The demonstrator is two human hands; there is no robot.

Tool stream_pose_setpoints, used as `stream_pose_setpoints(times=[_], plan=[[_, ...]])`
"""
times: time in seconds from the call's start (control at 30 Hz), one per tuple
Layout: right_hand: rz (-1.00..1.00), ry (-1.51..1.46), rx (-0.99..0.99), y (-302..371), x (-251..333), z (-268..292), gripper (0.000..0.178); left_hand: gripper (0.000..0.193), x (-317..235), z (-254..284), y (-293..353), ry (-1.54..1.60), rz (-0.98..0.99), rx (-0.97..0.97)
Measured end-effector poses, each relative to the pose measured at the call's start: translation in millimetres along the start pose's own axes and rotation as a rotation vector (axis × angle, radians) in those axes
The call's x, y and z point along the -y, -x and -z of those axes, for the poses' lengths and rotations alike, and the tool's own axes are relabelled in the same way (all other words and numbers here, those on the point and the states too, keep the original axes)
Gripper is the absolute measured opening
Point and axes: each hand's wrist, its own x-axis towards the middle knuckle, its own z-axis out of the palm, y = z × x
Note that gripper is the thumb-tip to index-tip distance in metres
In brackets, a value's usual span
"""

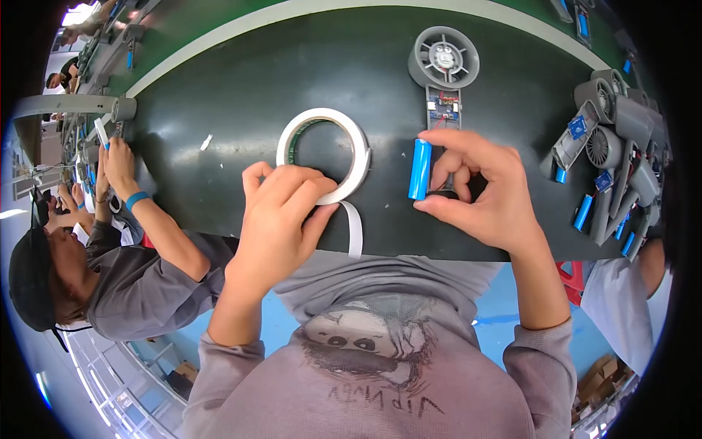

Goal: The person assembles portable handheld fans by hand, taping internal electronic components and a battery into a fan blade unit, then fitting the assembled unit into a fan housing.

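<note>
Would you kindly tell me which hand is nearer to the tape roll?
Left: the left hand touches the tape roll at its near edge; the right hand, holding a battery, is apart to the right.

Open table lies between the battery in the right fingers and the tape roll blocking ahead of the left fingers; a fan obstructs beyond the right.

At two o'clock, the cylindrical battery cell I pinch wears a smooth, glossy wrap that looks like plastic film. My adhesive tape roll at eleven looks papery and matt. The ducted-fan housing at one is moulded plastic, dull-finished. The tabletop beneath is smooth with a soft sheen; at six, my shirt is matt cloth.
</note>
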Motion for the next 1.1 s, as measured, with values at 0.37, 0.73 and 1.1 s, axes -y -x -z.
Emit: stream_pose_setpoints(times=[0.37, 0.73, 1.1], plan=[[0.060, 0.027, 0.017, -0.7, -6.5, 0.1, 0.068, 0.029, -27.1, -17.1, -15.8, 0.095, -0.045, -0.151], [0.085, 0.126, -0.120, 0.7, -5.4, -5.7, 0.060, 0.029, -57.6, -29.4, -18.1, 0.009, -0.027, -0.218], [-0.035, -0.221, -0.109, 4.8, -6.8, 11.4, 0.058, 0.029, -34.2, -8.9, -14.0, 0.076, 0.063, -0.172]])
